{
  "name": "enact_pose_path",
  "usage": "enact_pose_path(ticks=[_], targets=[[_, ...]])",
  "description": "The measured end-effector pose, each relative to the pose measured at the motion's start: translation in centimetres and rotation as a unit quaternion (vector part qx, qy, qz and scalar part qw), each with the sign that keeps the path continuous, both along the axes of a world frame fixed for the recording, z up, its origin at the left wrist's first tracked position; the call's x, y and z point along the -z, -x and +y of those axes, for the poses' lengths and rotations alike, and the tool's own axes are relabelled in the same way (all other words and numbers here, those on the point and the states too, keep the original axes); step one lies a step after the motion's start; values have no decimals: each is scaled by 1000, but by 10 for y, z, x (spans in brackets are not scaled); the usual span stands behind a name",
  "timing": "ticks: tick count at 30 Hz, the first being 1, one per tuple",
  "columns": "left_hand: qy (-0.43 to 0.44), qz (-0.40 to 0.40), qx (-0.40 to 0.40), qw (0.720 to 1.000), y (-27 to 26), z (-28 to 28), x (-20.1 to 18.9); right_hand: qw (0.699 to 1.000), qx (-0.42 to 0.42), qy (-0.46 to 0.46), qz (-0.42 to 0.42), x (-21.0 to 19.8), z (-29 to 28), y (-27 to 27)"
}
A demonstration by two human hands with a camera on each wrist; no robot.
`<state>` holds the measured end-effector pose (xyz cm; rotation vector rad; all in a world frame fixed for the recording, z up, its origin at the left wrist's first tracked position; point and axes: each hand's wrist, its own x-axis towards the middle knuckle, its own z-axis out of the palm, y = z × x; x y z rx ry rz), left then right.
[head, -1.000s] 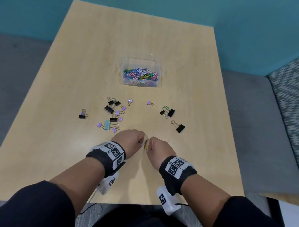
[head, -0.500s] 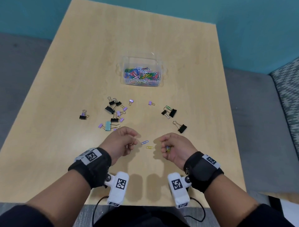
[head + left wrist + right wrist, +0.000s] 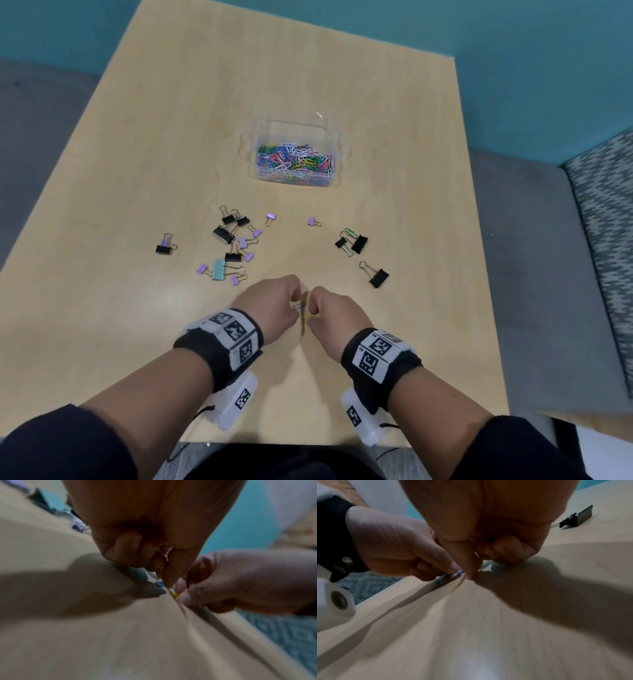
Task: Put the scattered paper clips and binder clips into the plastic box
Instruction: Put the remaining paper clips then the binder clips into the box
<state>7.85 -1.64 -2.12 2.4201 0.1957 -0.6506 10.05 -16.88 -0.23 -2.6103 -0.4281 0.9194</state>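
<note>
A clear plastic box (image 3: 291,122) holding several coloured paper clips stands mid-table. Both hands meet near the front of the table, fingers curled. My left hand (image 3: 295,306) pinches a blue paper clip (image 3: 159,583) against the tabletop. My right hand (image 3: 312,310) pinches a yellow paper clip (image 3: 175,595) right beside it. In the right wrist view the blue paper clip (image 3: 460,572) sits under a left fingertip and the yellow paper clip (image 3: 480,571) lies behind my right thumb. Anything held deeper in either palm is hidden.
Binder clips lie between the hands and the box: a cluster of black and purple binder clips (image 3: 233,236), a teal binder clip (image 3: 218,269), a lone black binder clip (image 3: 163,248) at the left, a pair of black binder clips (image 3: 356,241) and a large black binder clip (image 3: 378,277) at the right.
Half a second ago the hands were apart, with the blue and yellow clips lying on the table between them. They have since closed in and now pinch those clips.
</note>
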Motion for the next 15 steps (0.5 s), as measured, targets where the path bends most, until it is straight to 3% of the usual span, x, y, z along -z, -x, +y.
enact_pose_path(ticks=[10,13,15], targets=[[-74,0,116,990,-8,-14,-7,998,-58,6,-10,8,5,-4],[-55,-7,104,993,-5,-12,-12,997,-70,-13,-17,8,3,0],[-7,-7,37,999,-2,-5,-15,996,-77,-22,-24,7,1,0]])
